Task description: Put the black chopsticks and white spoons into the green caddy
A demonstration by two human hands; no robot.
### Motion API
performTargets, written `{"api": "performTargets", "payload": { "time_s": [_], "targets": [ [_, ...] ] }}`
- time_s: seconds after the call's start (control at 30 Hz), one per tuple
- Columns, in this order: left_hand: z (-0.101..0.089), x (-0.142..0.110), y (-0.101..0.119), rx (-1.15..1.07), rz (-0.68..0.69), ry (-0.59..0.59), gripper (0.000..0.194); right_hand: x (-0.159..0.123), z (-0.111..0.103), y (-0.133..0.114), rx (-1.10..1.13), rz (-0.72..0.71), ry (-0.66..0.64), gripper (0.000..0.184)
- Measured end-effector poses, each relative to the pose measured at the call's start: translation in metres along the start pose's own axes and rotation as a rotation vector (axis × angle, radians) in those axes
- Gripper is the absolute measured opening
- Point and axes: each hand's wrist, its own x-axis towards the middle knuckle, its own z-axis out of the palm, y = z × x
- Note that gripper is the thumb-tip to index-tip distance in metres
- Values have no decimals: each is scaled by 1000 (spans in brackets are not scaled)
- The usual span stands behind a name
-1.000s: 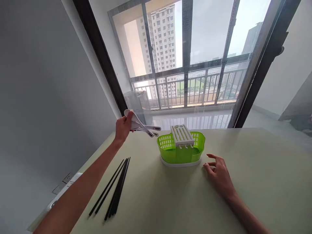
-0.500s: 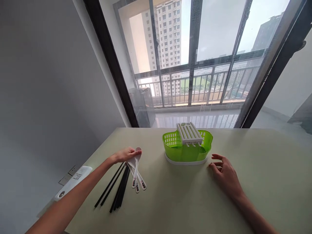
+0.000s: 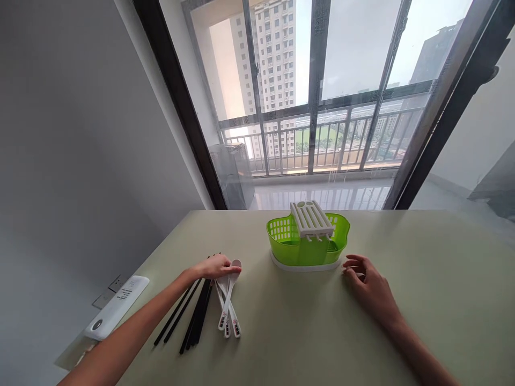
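Observation:
My left hand [image 3: 214, 266] is closed on the bowl ends of several white spoons [image 3: 227, 303]. Their handles, with small printed marks at the ends, point toward me. Just left of the spoons lie several black chopsticks [image 3: 197, 319], spread in a loose fan on the table; my hand and wrist cover part of them. A green cutlery basket [image 3: 311, 253] with a white slotted top [image 3: 311, 219] and a white base stands mid-table. Close to the right end of its base rests my right hand [image 3: 370, 289], fingers loosely bent and apart, with nothing visible in them.
The pale table [image 3: 301, 332] reaches back to a dark-framed glass door [image 3: 181, 107], with a balcony beyond. A white power strip [image 3: 118, 306] sits at the left edge by the grey wall [image 3: 80, 134].
My left hand has moved slightly right and toward me with the spoons, whose handles now lie closer together. The fingers of my right hand have drawn in a little.

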Motion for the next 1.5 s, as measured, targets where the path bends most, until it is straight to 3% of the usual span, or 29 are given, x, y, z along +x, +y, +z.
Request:
{"api": "performTargets", "payload": {
  "time_s": [0.4,0.57,0.63,0.67,0.7,0.77,0.83,0.9,1.03,1.1,1.2,1.37,1.5],
  "targets": [
    [3,-3,28,300,-44,206,37,1,0,2,5,-23,-33,38],
    [-15,-12,49,399,-90,376,27,2,0,3,19,-42,-31,37],
    [-31,-15,68,427,-53,539,28,2,0,2,14,-53,-28,36],
    [-39,-17,81,430,11,678,27,2,1,2,11,-56,-30,36],
    [-45,-19,97,417,113,815,27,2,1,2,9,-58,-32,36],
    [-52,-22,133,351,351,966,29,2,1,2,4,-56,-34,37],
    [-46,-23,174,301,532,997,34,2,2,2,-6,-56,-34,38],
    [-29,-20,211,296,640,999,43,2,2,2,-12,-61,-32,37],
    [17,3,255,426,661,975,61,2,2,3,4,-66,-25,35],
    [33,18,257,512,630,973,62,2,3,3,11,-67,-21,35],
    [38,36,243,568,612,1024,51,3,3,3,13,-72,-27,36],
    [13,43,199,540,598,1116,41,3,4,2,7,-57,-34,36],
    [-18,36,151,510,449,1151,36,2,3,1,7,-43,-35,35]
  ]
}}
